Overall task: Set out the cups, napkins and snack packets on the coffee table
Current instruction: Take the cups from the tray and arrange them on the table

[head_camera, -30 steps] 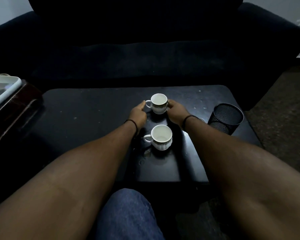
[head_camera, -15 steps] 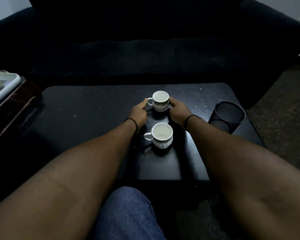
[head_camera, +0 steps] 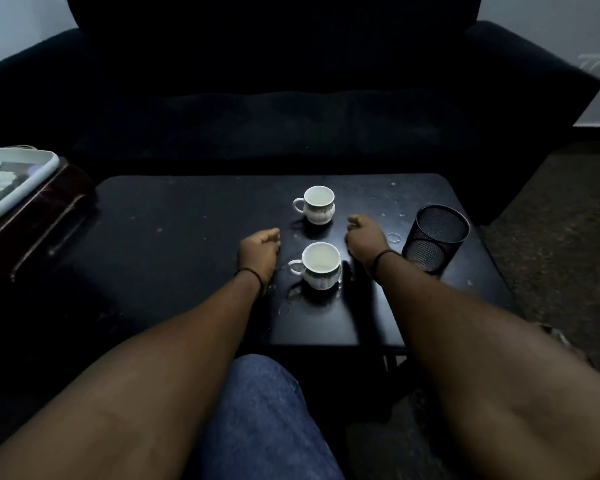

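Two white cups stand upright on the black coffee table [head_camera: 174, 237], handles to the left. The far cup [head_camera: 317, 204] sits alone near the table's middle. The near cup [head_camera: 321, 266] stands between my two hands. My left hand [head_camera: 260, 251] hovers just left of the near cup, fingers loosely curled, holding nothing. My right hand [head_camera: 365, 237] is just right of it, fingers loosely curled and empty. Neither hand touches a cup. No napkins or snack packets are on the table.
A black mesh holder [head_camera: 435, 239] stands at the table's right side, close to my right wrist. A white tray [head_camera: 18, 181] with pale items rests on a dark wooden stand at the left. A dark sofa fills the back. My jeans-clad knee [head_camera: 260, 417] is below.
Both hands let go of the far cup and drew back toward me. They now flank the near cup. The far cup stays where it was set.
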